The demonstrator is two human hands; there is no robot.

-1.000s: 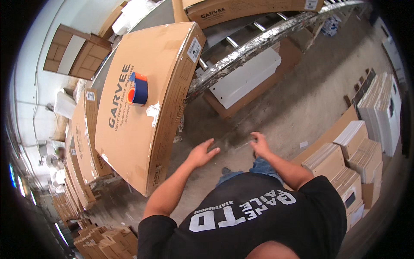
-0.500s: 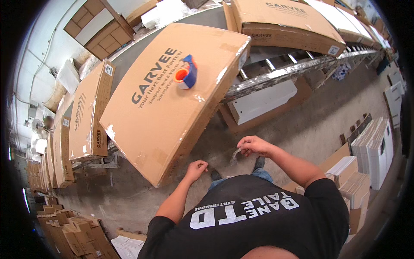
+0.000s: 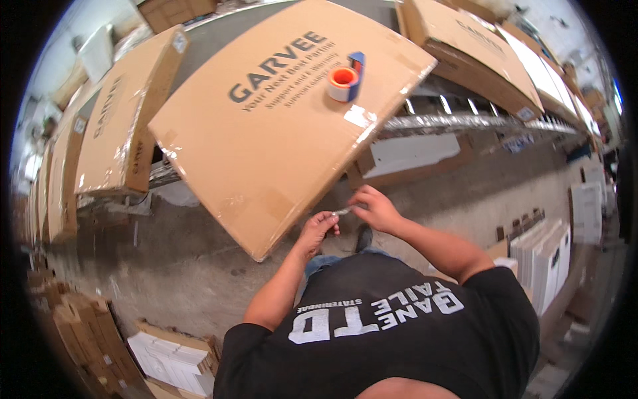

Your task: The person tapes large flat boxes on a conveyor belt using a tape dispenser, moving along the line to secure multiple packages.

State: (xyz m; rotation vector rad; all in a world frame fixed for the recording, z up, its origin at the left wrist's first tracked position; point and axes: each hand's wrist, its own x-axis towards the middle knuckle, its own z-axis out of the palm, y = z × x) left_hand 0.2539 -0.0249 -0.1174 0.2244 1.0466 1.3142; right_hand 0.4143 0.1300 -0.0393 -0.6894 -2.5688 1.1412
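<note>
Just off the near edge of a large flat cardboard box (image 3: 266, 159), my two hands are close together. A short, crumpled strip of clear tape (image 3: 342, 211) stretches between them. My left hand (image 3: 319, 230) pinches one end with closed fingers, beside the box's near corner. The other end is pinched by my right hand (image 3: 375, 209), a little farther out. On top of the box stands a tape dispenser (image 3: 343, 84), blue with an orange core. Glossy clear tape runs along the box's edges.
The box rests on a roller conveyor (image 3: 458, 122) and juts over its near side. Other flat boxes stand on the line to the left (image 3: 126, 120) and right (image 3: 475, 56). White panels (image 3: 538, 259) lean at right; folded cardboard (image 3: 86, 332) and white boards (image 3: 173, 359) lie lower left.
My left hand has moved up and right to meet my right hand. The tape strip, which hung from my right hand alone, is now between both. My view has shifted.
</note>
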